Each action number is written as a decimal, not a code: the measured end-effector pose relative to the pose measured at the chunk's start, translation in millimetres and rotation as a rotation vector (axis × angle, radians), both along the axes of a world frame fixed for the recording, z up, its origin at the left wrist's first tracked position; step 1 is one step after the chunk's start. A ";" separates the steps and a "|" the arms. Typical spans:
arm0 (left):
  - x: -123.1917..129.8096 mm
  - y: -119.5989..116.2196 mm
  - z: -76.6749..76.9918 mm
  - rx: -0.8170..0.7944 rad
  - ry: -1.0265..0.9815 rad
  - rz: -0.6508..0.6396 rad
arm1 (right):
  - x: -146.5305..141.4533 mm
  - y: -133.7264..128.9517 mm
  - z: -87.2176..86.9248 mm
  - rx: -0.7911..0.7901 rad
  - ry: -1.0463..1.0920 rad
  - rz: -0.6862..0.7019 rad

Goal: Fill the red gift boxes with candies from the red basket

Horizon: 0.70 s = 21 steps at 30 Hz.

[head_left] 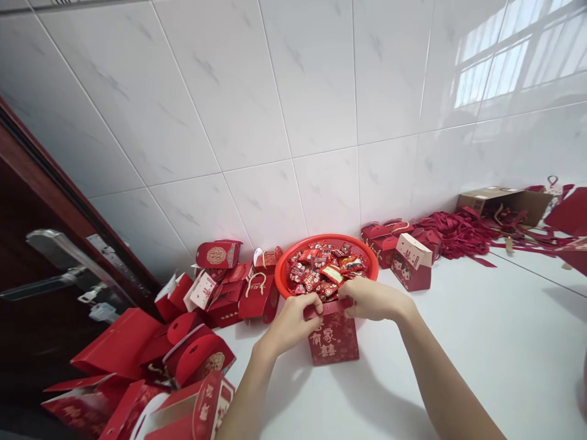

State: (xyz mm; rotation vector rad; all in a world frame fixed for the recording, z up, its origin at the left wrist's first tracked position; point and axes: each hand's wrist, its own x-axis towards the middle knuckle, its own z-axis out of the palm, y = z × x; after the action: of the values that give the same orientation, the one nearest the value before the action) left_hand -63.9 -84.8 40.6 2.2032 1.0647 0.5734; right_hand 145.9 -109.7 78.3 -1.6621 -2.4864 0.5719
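A dark red candy box (334,339) with pale gold characters stands upright on the white table. At its top left edge, my left hand (300,311) pinches the top flap, fingers curled. My right hand (367,298) grips the top right corner of the same box, its fingers bent over the edge. Just behind the box sits a round red plastic basket (283,269), filled with wrapped candies (321,269) in mostly red wrappers. The hands partly cover the basket's front rim. What lies inside the box is hidden.
Several red gift boxes (220,296) crowd the left side, with larger open ones (197,360) nearer. To the right are more boxes (413,260), a heap of red ribbons (458,229) and a cardboard box (534,208). A tiled wall (321,122) rises behind; a door handle (50,244) is left.
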 end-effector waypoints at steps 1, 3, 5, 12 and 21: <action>0.5 0.0 -0.2 0.007 -0.001 -0.012 | -0.7 -0.2 0.0 -0.008 -0.013 0.011; 1.0 -0.3 0.0 0.015 -0.001 -0.025 | -2.2 -0.4 -0.4 -0.010 -0.037 0.031; 1.4 -0.8 0.4 0.007 -0.001 -0.026 | -3.9 0.0 -1.1 -0.006 -0.056 0.026; 1.8 -2.9 0.8 -0.146 -0.047 -0.013 | -1.5 0.1 -2.0 -0.070 -0.042 0.001; 3.5 0.9 -5.8 -0.110 -0.086 -0.019 | -0.1 4.7 -3.1 -0.054 0.019 0.027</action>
State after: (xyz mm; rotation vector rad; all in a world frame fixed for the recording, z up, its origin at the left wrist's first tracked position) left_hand -60.4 -83.9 34.8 2.0728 1.0059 0.5815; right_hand 145.8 -105.0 75.2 -1.6355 -2.5055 0.6599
